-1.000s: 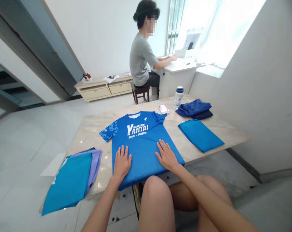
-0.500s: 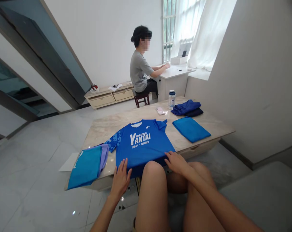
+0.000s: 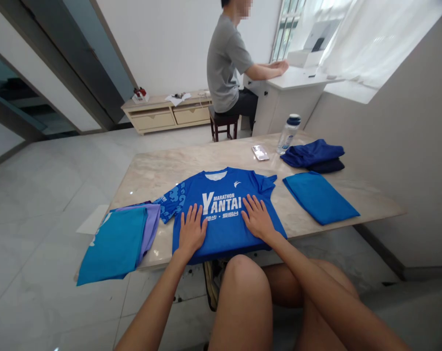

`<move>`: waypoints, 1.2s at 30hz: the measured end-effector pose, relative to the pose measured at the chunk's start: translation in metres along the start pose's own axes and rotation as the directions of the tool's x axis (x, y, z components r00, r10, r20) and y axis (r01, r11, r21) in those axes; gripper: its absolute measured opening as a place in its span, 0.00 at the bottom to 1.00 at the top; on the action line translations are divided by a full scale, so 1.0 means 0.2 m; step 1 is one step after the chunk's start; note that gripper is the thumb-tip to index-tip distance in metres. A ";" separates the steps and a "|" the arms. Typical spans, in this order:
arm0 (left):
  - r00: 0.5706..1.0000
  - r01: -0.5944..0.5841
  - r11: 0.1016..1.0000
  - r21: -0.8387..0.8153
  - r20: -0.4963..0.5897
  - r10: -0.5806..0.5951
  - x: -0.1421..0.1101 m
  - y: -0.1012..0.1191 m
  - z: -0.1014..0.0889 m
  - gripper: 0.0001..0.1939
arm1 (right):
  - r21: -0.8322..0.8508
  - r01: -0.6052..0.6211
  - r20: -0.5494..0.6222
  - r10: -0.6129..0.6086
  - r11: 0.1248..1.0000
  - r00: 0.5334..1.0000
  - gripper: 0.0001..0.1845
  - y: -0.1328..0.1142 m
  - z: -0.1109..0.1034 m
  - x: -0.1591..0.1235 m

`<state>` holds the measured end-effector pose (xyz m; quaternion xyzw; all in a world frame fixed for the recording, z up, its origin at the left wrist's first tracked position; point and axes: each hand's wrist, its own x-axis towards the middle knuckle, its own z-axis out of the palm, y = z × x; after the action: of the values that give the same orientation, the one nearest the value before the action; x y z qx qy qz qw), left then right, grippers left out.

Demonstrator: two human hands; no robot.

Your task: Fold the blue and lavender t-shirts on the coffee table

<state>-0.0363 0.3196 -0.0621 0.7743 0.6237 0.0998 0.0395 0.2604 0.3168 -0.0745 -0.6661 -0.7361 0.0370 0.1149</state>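
Observation:
A blue T-shirt (image 3: 221, 234) with white lettering lies spread out, its collar toward the far side and its lower part hanging over the near table edge. On the left of its front rests my left hand (image 3: 192, 229), flat with the fingers stretched out. My right hand (image 3: 258, 217) lies on the shirt's right half, fingers extended over the end of the lettering. Folded teal cloth (image 3: 113, 241) and lilac cloth (image 3: 151, 226) are stacked left of the shirt. To the right is a folded bright blue cloth (image 3: 319, 197).
The marble-patterned table (image 3: 151, 168) also bears a phone (image 3: 260, 153), a clear water bottle (image 3: 289, 134) and a dark blue bundle of clothing (image 3: 312, 153). Beyond it a person (image 3: 226, 63) sits on a stool at a white desk (image 3: 297, 83). A low cabinet (image 3: 153, 119) stands by the wall.
Both hands have moved forward from the shirt's near edge onto its front. My view has shifted closer to the table and lower.

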 end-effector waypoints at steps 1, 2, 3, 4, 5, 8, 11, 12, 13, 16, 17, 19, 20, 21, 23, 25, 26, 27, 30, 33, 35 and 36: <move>1.000 0.002 1.000 0.018 -0.009 -0.001 0.01 0.00 0.01 0.34 | -0.006 -0.012 -0.032 0.012 1.000 0.999 0.35 0.01 0.03 0.01; 1.000 0.003 0.999 0.032 -0.019 -0.002 0.02 -0.01 0.02 0.34 | -0.012 -0.017 -0.061 0.016 1.000 0.998 0.36 0.01 0.04 0.02; 1.000 0.003 0.999 0.041 -0.028 -0.002 0.03 -0.01 0.02 0.34 | -0.015 -0.016 -0.083 0.015 1.000 0.996 0.36 0.02 0.05 0.03; 0.999 0.002 0.999 0.044 -0.034 -0.001 0.04 -0.02 0.02 0.35 | -0.018 -0.011 -0.096 0.009 1.000 0.995 0.36 0.03 0.05 0.04; 0.999 -0.001 0.999 0.047 -0.039 0.002 0.05 -0.02 0.01 0.35 | -0.020 -0.005 -0.103 0.003 1.000 0.995 0.36 0.04 0.05 0.05; 0.999 -0.005 0.999 0.051 -0.039 0.007 0.06 -0.02 0.01 0.35 | -0.023 0.001 -0.096 -0.003 1.000 0.995 0.37 0.05 0.04 0.05; 1.000 0.004 0.998 0.056 -0.014 -0.003 0.05 -0.01 0.02 0.35 | -0.018 -0.007 -0.068 0.006 1.000 0.998 0.37 0.05 0.05 0.04; 1.000 0.009 0.998 0.058 -0.005 -0.009 0.05 -0.01 0.03 0.35 | -0.014 -0.012 -0.054 0.012 1.000 0.998 0.36 0.04 0.05 0.03; 1.000 0.017 0.998 0.062 0.000 -0.017 0.04 -0.01 0.03 0.34 | -0.009 -0.018 -0.039 0.017 1.000 0.999 0.36 0.04 0.05 0.02; 0.998 0.058 0.995 0.080 -0.011 -0.057 -0.01 0.01 0.01 0.34 | 0.002 -0.045 0.011 0.045 0.999 0.999 0.36 0.02 0.02 -0.04; 0.997 0.071 0.994 0.088 -0.017 -0.070 -0.04 0.02 0.01 0.34 | 0.007 -0.055 0.027 0.055 0.998 0.998 0.36 0.01 0.00 -0.08; 0.996 0.086 0.990 0.108 -0.022 -0.085 -0.10 0.05 0.00 0.33 | 0.022 -0.072 0.052 0.070 0.997 0.996 0.36 0.00 -0.03 -0.16; 0.996 0.086 0.989 0.123 -0.020 -0.084 -0.14 0.06 -0.01 0.33 | 0.032 -0.073 0.062 0.071 0.997 0.996 0.36 -0.01 -0.06 -0.21; 0.997 0.078 0.987 0.142 -0.016 -0.077 -0.19 0.08 -0.01 0.33 | 0.041 -0.069 0.071 0.066 0.997 0.995 0.36 -0.01 -0.08 -0.26; 0.999 0.040 0.981 0.188 -0.003 -0.040 -0.29 0.09 -0.01 0.33 | 0.060 -0.039 0.090 0.033 0.997 0.995 0.34 0.00 -0.14 -0.33; 1.000 -0.011 0.973 0.230 0.009 0.010 -0.37 0.07 -0.01 0.33 | 0.101 -0.046 0.104 0.035 0.994 0.994 0.30 0.06 -0.23 -0.36; 1.000 -0.026 0.969 0.244 0.010 0.025 -0.40 0.06 -0.02 0.33 | 0.132 -0.095 0.105 0.082 0.987 0.991 0.27 0.10 -0.28 -0.36; 0.999 -0.034 0.967 0.252 0.005 0.034 -0.42 0.04 -0.03 0.32 | 0.163 -0.170 0.103 0.155 0.972 0.983 0.24 0.16 -0.33 -0.34; 0.998 -0.051 0.974 0.221 -0.028 0.059 -0.39 -0.02 -0.08 0.31 | 0.195 -0.435 0.101 0.423 0.879 0.900 0.21 0.38 -0.47 -0.23; 0.989 -0.123 0.986 0.111 -0.068 0.131 -0.26 -0.03 -0.08 0.31 | 0.134 -0.607 0.145 0.590 0.783 0.794 0.22 0.53 -0.52 -0.06; 0.978 -0.186 0.982 0.029 -0.095 0.188 -0.17 -0.01 -0.04 0.30 | 0.085 -0.683 0.181 0.663 0.725 0.726 0.27 0.57 -0.50 0.03; 0.971 -0.214 0.977 -0.005 -0.107 0.212 -0.13 0.00 -0.01 0.30 | 0.060 -0.705 0.189 0.686 0.706 0.703 0.31 0.57 -0.47 0.06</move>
<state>-0.0409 0.2949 -0.0629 0.8300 0.5372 0.1498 0.0019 0.3905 0.3314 -0.0049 -0.8810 -0.4324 0.1753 0.0781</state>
